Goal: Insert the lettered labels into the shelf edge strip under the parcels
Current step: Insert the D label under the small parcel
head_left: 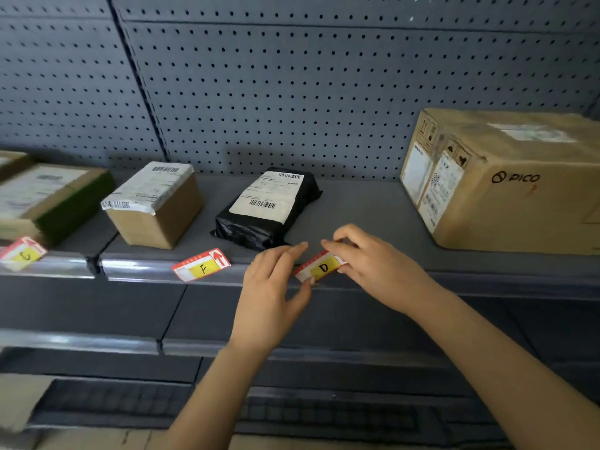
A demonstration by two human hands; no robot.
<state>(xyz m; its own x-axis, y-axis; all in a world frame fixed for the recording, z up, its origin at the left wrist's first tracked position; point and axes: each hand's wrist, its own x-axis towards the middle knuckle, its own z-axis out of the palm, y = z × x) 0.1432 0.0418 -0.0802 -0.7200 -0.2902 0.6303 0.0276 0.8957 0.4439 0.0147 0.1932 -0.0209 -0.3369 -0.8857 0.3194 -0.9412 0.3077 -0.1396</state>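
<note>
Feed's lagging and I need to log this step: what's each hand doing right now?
Left hand: open, thumb touching the left end of the D label.
Right hand: pinching the right end of the D label.

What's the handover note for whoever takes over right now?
Hands: the right hand grips the right end of the D label. The left hand touches its left end with the thumb.
Where: D label is at the strip, below the black bag. The F label and the far-left label lie tilted at the strip.
Done: none looks seated.
Left: seat D, then probably straighten the other two.
</note>
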